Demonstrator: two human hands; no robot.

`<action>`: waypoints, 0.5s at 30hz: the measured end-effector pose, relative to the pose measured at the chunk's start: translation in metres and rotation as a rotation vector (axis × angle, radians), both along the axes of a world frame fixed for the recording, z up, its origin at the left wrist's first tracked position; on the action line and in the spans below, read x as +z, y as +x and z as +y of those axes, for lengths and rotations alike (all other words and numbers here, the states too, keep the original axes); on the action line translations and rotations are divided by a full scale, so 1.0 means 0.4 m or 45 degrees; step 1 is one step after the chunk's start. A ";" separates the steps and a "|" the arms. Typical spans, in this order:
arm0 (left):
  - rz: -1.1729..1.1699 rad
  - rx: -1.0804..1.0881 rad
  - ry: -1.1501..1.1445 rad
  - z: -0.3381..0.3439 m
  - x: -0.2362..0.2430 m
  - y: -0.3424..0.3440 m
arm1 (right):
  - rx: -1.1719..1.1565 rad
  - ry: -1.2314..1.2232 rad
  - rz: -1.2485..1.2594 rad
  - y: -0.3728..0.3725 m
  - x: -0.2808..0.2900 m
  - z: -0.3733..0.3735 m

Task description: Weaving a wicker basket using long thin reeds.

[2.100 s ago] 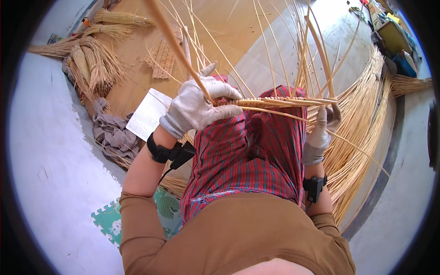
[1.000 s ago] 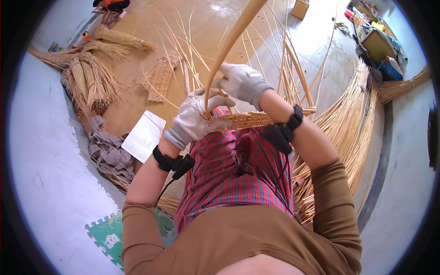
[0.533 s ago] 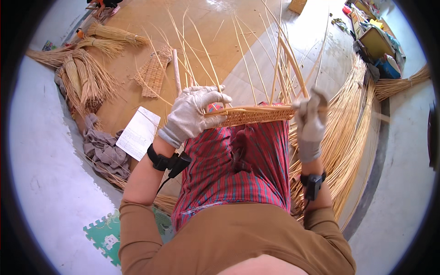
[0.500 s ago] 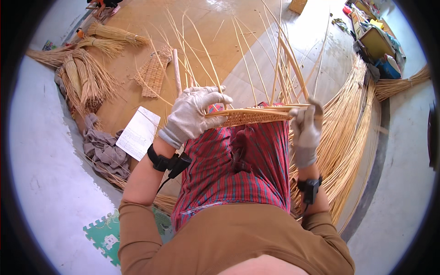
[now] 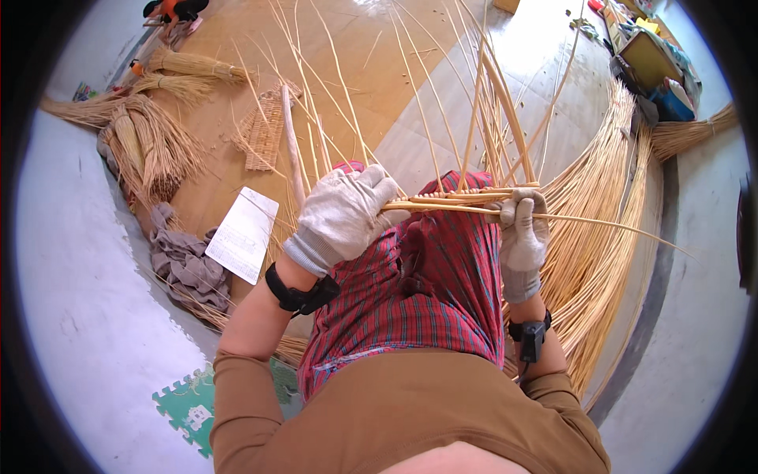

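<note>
Gloved left hand [image 5: 343,213] clamped over the near end of a woven cane strip [image 5: 466,197], held level above a red plaid lap [image 5: 418,300]. Gloved right hand [image 5: 523,235] closed on the strip's far end, fingers wrapped around loose canes [image 5: 505,126] fanning upward. Black straps at both wrists. Beyond, a heap of long canes [image 5: 608,213] to the right; left, tied bundles [image 5: 150,142], a small woven mat [image 5: 264,134], a paper sheet [image 5: 243,234], grey cloth [image 5: 185,265].

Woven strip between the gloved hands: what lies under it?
Under the woven strip shows red plaid cloth over the lap. The left hand covers its left end and the right hand its right end; the knees beneath are hidden.
</note>
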State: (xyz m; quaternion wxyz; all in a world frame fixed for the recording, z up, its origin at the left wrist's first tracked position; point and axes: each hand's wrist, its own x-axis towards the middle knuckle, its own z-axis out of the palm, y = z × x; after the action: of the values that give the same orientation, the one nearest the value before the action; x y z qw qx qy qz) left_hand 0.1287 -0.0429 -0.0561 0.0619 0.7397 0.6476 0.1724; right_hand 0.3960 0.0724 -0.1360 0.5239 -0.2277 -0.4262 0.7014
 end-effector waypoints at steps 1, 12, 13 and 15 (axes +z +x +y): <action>0.001 0.007 0.023 0.000 0.003 0.006 | 0.000 -0.005 0.005 0.000 -0.002 0.001; -0.001 0.099 -0.015 0.014 0.012 0.027 | 0.036 0.011 0.003 -0.002 -0.011 0.009; 0.000 0.103 -0.012 0.015 0.010 0.027 | 0.001 0.037 -0.033 -0.003 -0.010 0.008; 0.002 0.122 -0.023 0.017 0.006 0.027 | -0.022 0.066 -0.061 -0.008 0.002 -0.002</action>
State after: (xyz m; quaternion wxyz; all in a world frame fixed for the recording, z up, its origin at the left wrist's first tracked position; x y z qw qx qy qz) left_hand 0.1395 -0.0360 -0.0536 0.0597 0.7073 0.6838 0.1689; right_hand 0.3928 0.0717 -0.1354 0.5255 -0.2344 -0.4546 0.6799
